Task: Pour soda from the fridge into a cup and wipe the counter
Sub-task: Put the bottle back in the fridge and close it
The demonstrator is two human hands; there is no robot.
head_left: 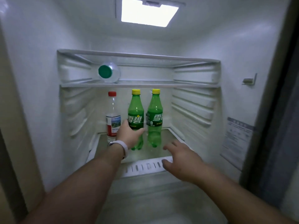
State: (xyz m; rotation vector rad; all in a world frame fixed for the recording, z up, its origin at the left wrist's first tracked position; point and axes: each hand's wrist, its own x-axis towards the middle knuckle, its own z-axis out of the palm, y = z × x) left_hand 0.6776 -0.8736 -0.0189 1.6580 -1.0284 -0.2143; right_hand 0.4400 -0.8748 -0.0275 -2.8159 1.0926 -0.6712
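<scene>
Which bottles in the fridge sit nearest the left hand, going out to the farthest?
From the left hand:
1. Left green soda bottle, in its grip.
2. Right green soda bottle and red-capped clear bottle, either side: too close to call.
3. Green-capped bottle, lying on the shelf above.

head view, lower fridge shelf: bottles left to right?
clear bottle with red cap → left green soda bottle, gripped by the left hand → right green soda bottle. The right hand hovers open nearer the camera, touching no bottle.

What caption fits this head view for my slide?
Left hand grips the left of two green soda bottles in the open fridge; right hand hovers open near the shelf's front edge.
</scene>
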